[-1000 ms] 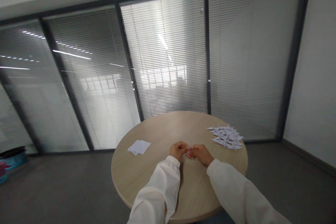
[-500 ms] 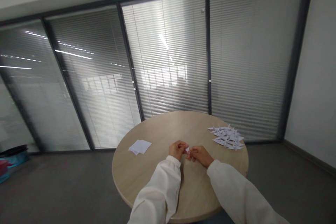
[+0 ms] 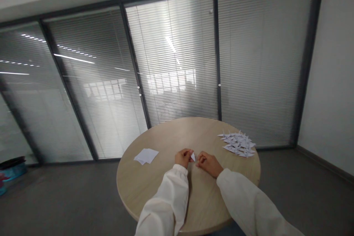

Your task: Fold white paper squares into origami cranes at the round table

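My left hand is closed in a pinch on a small piece of folded white paper, whose pointed end sticks out to the right of the fingertips. Just to the right, my right hand is apart from the paper, its fingers curled in toward the thumb with nothing visible in them. Both hands are over the middle of a round wooden table. The finer folds of the paper are too small to make out.
A few flat white paper sheets lie on the table at the left. Near the right edge is a heap of several folded paper cranes. Glass panels with blinds stand behind the table. A blue bin is on the floor, far left.
My right hand has drawn away from the folded paper, which both hands touched before. The paper stays in my left hand and more of its pointed shape shows. The view has shifted slightly.
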A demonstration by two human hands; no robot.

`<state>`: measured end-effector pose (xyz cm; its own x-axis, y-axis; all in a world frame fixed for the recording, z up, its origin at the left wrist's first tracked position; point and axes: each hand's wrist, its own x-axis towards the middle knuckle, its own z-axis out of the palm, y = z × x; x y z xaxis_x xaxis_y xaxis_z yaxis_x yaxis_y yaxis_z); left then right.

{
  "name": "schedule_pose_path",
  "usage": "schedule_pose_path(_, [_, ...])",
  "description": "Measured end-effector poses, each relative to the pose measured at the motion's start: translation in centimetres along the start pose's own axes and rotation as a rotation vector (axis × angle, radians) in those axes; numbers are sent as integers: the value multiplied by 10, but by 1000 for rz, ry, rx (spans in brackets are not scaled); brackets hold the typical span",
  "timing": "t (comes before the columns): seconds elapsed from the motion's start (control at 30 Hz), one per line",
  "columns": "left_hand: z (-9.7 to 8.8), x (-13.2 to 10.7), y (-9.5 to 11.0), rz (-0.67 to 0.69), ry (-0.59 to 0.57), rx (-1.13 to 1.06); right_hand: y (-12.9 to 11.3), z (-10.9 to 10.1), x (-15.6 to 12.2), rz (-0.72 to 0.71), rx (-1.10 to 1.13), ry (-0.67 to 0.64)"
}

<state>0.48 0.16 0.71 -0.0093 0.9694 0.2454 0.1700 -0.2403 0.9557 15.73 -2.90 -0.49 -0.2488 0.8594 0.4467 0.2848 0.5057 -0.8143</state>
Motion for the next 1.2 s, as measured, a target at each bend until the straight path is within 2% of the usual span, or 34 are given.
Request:
schedule_pose_path(0.1, [1,0,-3,-60,-25,25,-3,0,0,-117,-78,58])
schedule_pose_path(0.33, [4,-2,-4,-82,-76,3,-1,2,-1,-264,-191,50])
schedule_pose_path(0.6, [5,1,-13,-45,-88,25,-2,2,-2,-266,-217,55])
schedule_pose_path(0.87, [4,-3,-5,-25,-114,70,-7,0,-2,-253,-226,44])
schedule_pose_path(1.2, [8,-7,-1,-26,-242,24,3,-4,3,-191,-166,113])
